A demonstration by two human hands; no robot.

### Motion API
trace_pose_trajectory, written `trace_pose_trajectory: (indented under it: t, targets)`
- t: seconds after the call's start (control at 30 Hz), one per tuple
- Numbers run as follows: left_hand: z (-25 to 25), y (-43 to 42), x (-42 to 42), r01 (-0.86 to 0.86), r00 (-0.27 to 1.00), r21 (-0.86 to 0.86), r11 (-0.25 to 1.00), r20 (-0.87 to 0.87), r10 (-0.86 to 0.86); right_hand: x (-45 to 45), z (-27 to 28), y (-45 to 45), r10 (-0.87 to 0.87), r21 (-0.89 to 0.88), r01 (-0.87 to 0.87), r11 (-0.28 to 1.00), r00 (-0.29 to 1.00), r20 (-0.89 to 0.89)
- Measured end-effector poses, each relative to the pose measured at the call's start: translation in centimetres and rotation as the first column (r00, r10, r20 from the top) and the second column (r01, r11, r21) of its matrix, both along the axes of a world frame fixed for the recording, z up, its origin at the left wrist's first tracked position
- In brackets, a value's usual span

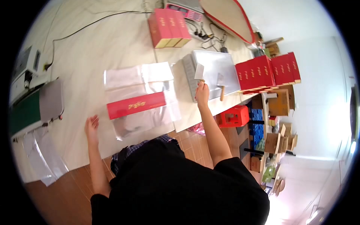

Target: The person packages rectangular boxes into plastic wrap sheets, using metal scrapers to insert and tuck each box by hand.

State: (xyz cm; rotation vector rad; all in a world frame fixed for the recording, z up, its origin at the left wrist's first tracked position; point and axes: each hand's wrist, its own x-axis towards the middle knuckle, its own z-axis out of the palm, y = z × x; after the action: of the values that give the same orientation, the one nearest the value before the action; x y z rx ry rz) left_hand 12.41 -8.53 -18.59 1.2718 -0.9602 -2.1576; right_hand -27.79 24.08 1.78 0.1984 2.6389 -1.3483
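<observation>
My right hand is closed round the handle of a scraper with a flat metal blade. It is over the near left part of a shiny metal plate. Another scraper with a wooden handle appears to lie on that plate. My left hand is open and holds nothing, beside the left end of a long red box with gold lettering. The box lies on clear plastic film spread over the table.
Red boxes stand at the back, and more red boxes are stacked at the right. A scale and cables are behind. A machine with a green bed stands left, near loose film. A red stool is below the table.
</observation>
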Motion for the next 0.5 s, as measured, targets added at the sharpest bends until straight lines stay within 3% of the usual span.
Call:
trace_pose_trajectory:
  t: [0.07,0.13,0.17,0.2,0.23,0.3,0.37,0.4,0.43,0.5]
  targets:
    - [1.1,0.4,0.3,-0.006,0.999,-0.002,1.0,0.054,0.006,-6.7,-5.1,5.6,0.101,0.301,-0.02,0.953,0.962,-0.253]
    - [1.0,0.7,2.3,-0.024,0.992,-0.035,0.999,0.119,0.028,-9.6,-3.7,7.2,0.176,0.414,-0.11,0.904,0.977,-0.124]
    - [2.2,1.3,2.8,-0.045,0.986,-0.044,0.998,0.16,0.052,-14.7,-9.8,11.2,0.318,0.496,-0.134,0.858,0.897,-0.308]
    - [3.8,2.3,2.5,-0.048,0.983,-0.062,0.997,0.176,0.058,-15.8,-10.4,11.7,0.254,0.394,-0.128,0.91,0.923,-0.287]
    - [4.7,2.9,2.1,-0.039,0.983,-0.075,0.996,0.178,0.052,-12.6,-5.1,8.4,0.084,0.278,-0.044,0.96,0.988,-0.133]
    - [4.3,3.5,2.1,-0.036,0.979,-0.053,0.998,0.199,0.046,-14.9,-6.6,9.9,0.07,0.291,-0.047,0.956,0.995,-0.07]
    - [4.8,3.7,2.0,-0.027,0.971,-0.064,0.998,0.234,0.041,-16.8,-10.6,11.7,0.131,0.449,-0.01,0.894,0.962,-0.239]
    - [5.6,3.8,1.8,-0.02,0.967,-0.078,0.997,0.253,0.039,-13.9,-6.5,9.6,0.116,0.519,-0.042,0.854,0.987,-0.111]
    - [6.5,4.2,1.2,-0.013,0.959,-0.12,0.993,0.278,0.046,-12.2,-4.5,8.3,0.091,0.564,-0.025,0.825,0.992,-0.089]
    - [7.6,4.2,0.4,0.001,0.95,-0.171,0.985,0.309,0.052,-10.6,-5.4,8.1,0.266,0.76,0.195,0.62,0.86,-0.437]
